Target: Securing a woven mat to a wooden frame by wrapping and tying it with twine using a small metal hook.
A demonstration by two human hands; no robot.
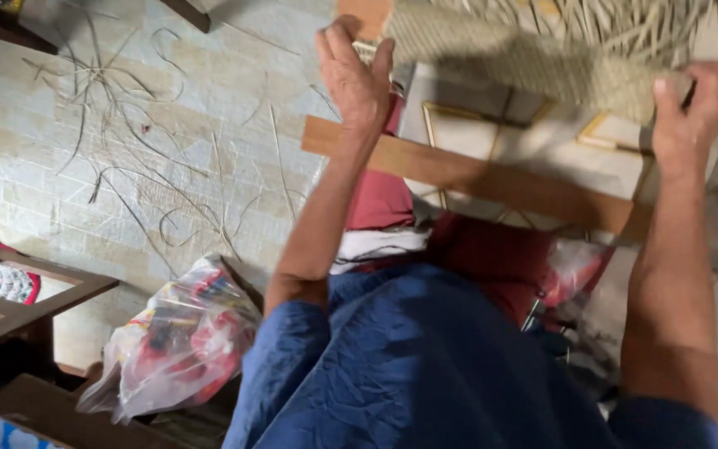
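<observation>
Woven mat (533, 58) cut off above hands

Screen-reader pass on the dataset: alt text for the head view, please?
Seen from above, a person's left hand and right hand grip opposite ends of a partly woven straw mat held over a wooden frame. Loose straw strands lie scattered on the tiled floor, and a clear plastic bag sits at lower left.

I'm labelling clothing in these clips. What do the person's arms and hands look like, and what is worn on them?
Both forearms are bare. Crumpled blue sleeves cover the upper arms, ending near the elbows. The left hand and right hand wear no gloves; no rings or watch show.
</observation>
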